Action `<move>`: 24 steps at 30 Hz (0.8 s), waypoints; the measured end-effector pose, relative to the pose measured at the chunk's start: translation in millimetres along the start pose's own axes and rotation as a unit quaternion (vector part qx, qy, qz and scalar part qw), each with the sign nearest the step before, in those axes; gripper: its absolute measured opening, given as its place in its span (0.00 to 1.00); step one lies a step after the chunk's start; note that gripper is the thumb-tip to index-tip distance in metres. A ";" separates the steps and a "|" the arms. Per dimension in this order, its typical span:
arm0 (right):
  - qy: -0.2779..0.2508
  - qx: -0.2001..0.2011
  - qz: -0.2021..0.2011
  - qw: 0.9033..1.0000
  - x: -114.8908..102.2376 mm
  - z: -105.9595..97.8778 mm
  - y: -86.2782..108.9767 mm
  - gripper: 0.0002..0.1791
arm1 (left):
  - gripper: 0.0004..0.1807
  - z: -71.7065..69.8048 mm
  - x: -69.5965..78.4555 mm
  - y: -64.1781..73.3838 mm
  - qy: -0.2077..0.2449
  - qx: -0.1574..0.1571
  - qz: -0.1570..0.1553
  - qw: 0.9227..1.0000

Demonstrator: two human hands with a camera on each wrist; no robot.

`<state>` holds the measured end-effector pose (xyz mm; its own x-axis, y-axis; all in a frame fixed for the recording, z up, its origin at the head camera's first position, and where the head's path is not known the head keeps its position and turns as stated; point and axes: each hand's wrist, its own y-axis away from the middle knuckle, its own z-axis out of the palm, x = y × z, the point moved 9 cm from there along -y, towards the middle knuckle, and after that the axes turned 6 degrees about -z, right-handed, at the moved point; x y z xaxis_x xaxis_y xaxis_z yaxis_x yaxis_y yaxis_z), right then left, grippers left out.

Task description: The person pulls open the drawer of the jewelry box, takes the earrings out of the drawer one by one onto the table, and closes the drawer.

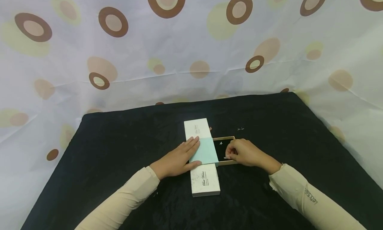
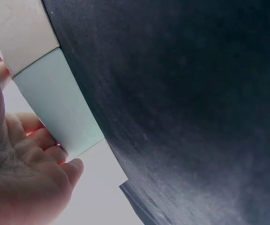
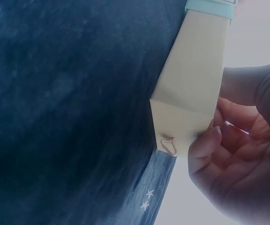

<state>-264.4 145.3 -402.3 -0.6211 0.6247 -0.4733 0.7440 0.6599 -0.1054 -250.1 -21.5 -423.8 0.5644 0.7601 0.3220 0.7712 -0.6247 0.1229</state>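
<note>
A long white gift box (image 1: 205, 180) with printed lettering lies on the black cloth. Across its middle runs a light-blue section (image 1: 206, 151), on which my left hand (image 1: 181, 156) rests with straight, slightly spread fingers. From the right side of that section a shallow drawer (image 1: 224, 137) with tan walls and black lining stands pulled out. Inside it is one small silver star-shaped earring (image 1: 221, 143). My right hand (image 1: 246, 152) is over the drawer's outer end, its curled fingertips pinching at a second star earring (image 1: 225, 157). A ribbon loop (image 3: 169, 145) hangs at the drawer's end.
Two more small star-shaped pieces (image 1: 240, 128) lie on the black cloth (image 1: 143, 133) behind the drawer. A small brown tab (image 1: 210, 128) shows beside the white box. Behind the table hangs a pale curtain (image 1: 176, 43) patterned with brown and yellow ovals.
</note>
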 end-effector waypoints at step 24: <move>-0.005 -0.010 -0.011 1.000 -2.0 -1.3 -2.0 0.06 | 0.41 -0.6 0.4 1.1 0.003 0.001 0.002 1.000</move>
<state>-264.9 143.3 -400.1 -0.6350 0.6057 -0.4794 0.7249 0.6818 -0.0988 -249.2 -21.9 -423.0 0.5662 0.7562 0.3281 0.7689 -0.6279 0.1204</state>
